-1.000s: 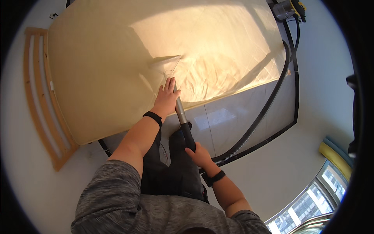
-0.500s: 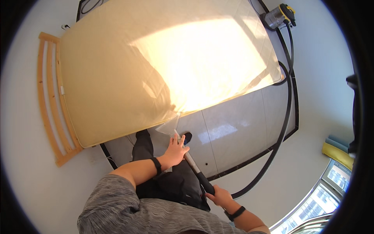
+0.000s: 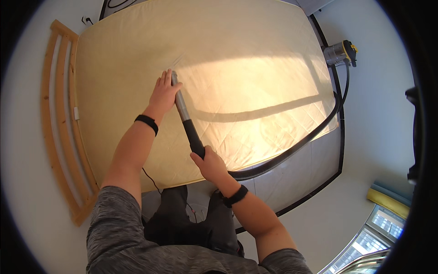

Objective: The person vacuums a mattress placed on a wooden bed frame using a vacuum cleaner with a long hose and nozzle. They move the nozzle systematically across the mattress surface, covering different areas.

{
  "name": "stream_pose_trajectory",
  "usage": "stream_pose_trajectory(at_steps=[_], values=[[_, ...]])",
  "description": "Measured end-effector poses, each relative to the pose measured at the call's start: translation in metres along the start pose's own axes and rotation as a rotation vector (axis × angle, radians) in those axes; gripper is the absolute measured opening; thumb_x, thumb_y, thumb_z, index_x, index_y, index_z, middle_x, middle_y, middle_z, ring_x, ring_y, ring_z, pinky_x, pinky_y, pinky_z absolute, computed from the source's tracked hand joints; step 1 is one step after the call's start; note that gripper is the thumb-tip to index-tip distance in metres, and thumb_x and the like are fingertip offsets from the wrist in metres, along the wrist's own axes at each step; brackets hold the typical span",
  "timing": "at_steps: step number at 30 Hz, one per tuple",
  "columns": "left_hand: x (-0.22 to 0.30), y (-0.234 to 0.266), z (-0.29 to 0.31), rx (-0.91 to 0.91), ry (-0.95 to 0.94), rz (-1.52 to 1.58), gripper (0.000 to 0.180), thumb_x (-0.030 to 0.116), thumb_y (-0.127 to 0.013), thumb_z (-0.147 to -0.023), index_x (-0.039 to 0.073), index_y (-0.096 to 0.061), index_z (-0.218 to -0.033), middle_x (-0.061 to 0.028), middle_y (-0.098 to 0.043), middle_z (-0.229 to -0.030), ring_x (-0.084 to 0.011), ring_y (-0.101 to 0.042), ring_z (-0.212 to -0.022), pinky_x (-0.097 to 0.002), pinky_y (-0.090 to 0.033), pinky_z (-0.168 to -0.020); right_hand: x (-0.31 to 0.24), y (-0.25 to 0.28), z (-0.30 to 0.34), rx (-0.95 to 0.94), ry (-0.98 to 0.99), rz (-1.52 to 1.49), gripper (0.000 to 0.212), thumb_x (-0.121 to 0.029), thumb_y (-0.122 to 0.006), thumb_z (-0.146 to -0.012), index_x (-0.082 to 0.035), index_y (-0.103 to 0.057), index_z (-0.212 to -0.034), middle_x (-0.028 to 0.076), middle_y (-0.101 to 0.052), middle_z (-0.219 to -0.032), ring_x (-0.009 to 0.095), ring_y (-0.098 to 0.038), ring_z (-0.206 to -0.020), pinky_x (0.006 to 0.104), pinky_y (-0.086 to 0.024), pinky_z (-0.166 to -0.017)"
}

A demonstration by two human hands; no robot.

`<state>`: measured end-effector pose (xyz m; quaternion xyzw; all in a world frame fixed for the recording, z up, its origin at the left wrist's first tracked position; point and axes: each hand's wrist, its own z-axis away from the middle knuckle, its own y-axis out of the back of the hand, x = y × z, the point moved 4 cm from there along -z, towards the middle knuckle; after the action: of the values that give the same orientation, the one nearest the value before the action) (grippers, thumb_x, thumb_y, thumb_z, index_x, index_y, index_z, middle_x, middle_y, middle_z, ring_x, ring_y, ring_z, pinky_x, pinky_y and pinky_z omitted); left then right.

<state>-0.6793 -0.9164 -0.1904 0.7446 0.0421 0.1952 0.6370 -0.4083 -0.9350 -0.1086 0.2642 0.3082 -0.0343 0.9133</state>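
A vacuum cleaner wand (image 3: 181,108) with a silver tube and a black handle slants over the cream mattress (image 3: 118,114). At its upper end is a clear, flat nozzle (image 3: 177,60), faint against the mattress. My left hand (image 3: 163,94) grips the tube just behind the nozzle, thumb on the right side and fingers pointing forward. Lower down, my right hand (image 3: 211,165) is wrapped round the black handle, close to the hose end. From there a ribbed black hose (image 3: 278,160) curves right across the mattress's near edge.
The silver, black and yellow vacuum canister (image 3: 336,53) stands on the floor at the far right. A wooden headboard (image 3: 58,114) lines the mattress's left end. A thin black cord (image 3: 152,179) hangs by my legs. A window (image 3: 365,242) is at lower right.
Both hands have moved forward and left with the wand, from beside the mattress to over its middle. The hose has swung onto the near edge, and my view has shifted.
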Motion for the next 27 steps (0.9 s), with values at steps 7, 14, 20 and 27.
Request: stream_pose_trajectory(at_steps=[7, 14, 20, 27], values=[[-0.056, -0.055, -0.054, -0.087, -0.062, 0.015, 0.026, 0.007, -0.061, -0.085, 0.013, -0.066, -0.11, -0.0249, -0.038, -0.15, -0.0391, -0.038, -0.138, -0.0457, -0.038, -0.108, -0.008, -0.036, -0.094, -0.034, -0.126, -0.076, 0.052, -0.05, -0.06, -0.093, 0.0, -0.053, -0.103, 0.023, -0.068, -0.089, 0.042, -0.065, -0.088, 0.0485, -0.05, -0.075], [-0.011, -0.064, -0.015, -0.121, -0.1, 0.06, 0.019, 0.008, -0.061, -0.084, 0.012, -0.069, -0.101, -0.0251, -0.039, -0.148, -0.0416, -0.039, -0.135, -0.045, -0.039, -0.108, 0.036, -0.057, -0.049, -0.052, -0.185, -0.028, 0.053, -0.051, -0.06, -0.092, 0.0, -0.053, -0.105, 0.025, -0.068, -0.092, 0.045, -0.065, -0.09, 0.0512, -0.049, -0.077], [0.068, -0.066, 0.063, -0.267, -0.029, 0.138, 0.025, 0.006, -0.062, -0.085, 0.013, -0.066, -0.108, -0.0252, -0.026, -0.156, -0.0442, -0.028, -0.143, -0.0523, -0.033, -0.112, 0.1, -0.066, 0.037, -0.149, -0.302, 0.013, 0.057, -0.053, -0.06, -0.091, 0.0, -0.052, -0.11, 0.026, -0.068, -0.095, 0.046, -0.064, -0.093, 0.0516, -0.05, -0.079], [0.176, -0.055, 0.173, -0.481, 0.007, 0.216, 0.024, 0.006, -0.06, -0.087, 0.013, -0.067, -0.109, -0.0244, -0.022, -0.158, -0.0424, -0.024, -0.146, -0.0551, -0.028, -0.115, 0.172, -0.07, 0.175, -0.323, -0.351, 0.077, 0.058, -0.055, -0.058, -0.092, -0.001, -0.047, -0.111, 0.029, -0.067, -0.098, 0.047, -0.065, -0.094, 0.0534, -0.051, -0.08]])
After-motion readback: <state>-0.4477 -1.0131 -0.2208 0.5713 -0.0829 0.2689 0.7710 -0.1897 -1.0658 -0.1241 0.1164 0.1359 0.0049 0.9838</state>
